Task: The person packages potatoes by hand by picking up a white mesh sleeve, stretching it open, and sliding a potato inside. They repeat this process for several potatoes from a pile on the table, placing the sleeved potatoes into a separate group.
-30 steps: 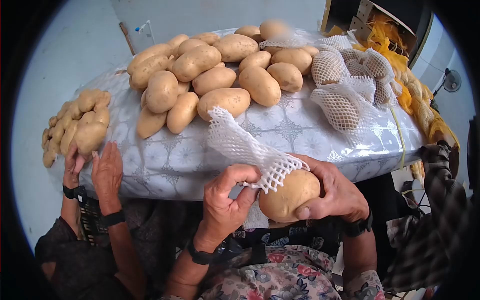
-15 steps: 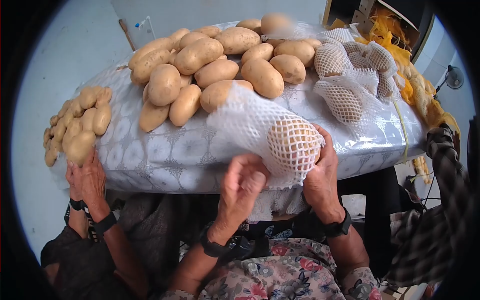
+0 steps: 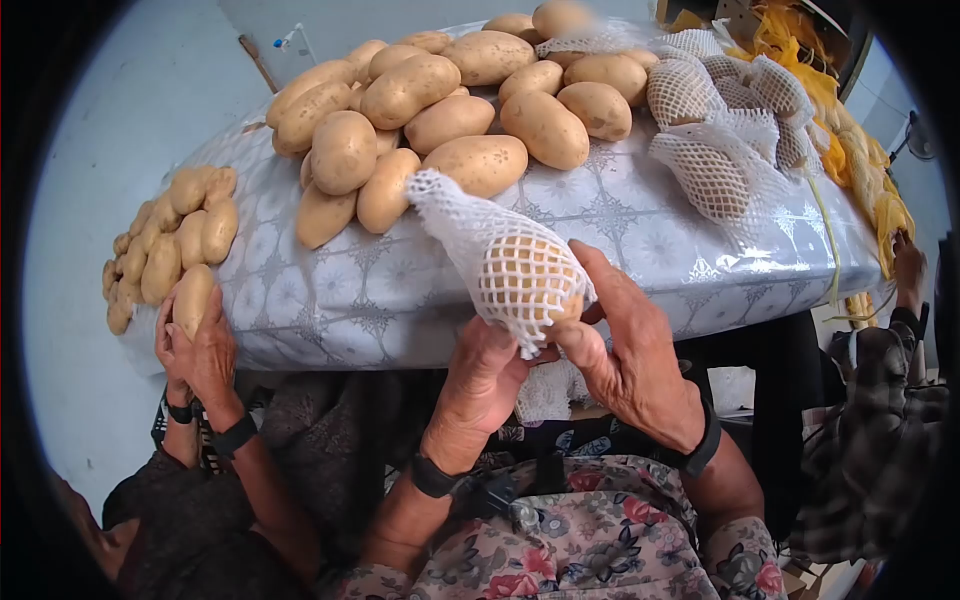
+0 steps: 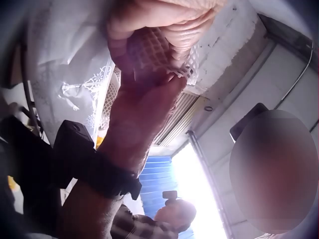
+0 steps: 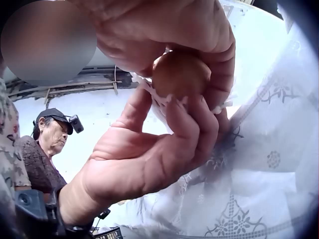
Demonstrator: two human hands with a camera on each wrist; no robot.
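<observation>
A potato (image 5: 179, 74) sits inside a white foam net sleeve (image 3: 525, 275); the sleeve's loose end points up and left over the table. My right hand (image 3: 640, 350) holds the potato from the right, fingers behind it and thumb near its lower end. From below left, my left hand (image 3: 480, 385) pinches the sleeve's open edge, its fingertips partly hidden under the net. In the right wrist view the potato's bare end shows between both hands, with left fingers (image 5: 184, 117) curled at the net edge.
Bare potatoes (image 3: 410, 90) are heaped on the patterned tablecloth (image 3: 640, 220). Netted potatoes (image 3: 715, 170) lie to the right, near yellow mesh bags (image 3: 850, 170). On the left another person's hands (image 3: 205, 345) hold a potato beside a smaller pile (image 3: 160, 240).
The sleeve, first only at the potato's top, now covers most of it. The potato moved up and left; my left hand let go, then came back to the net edge.
</observation>
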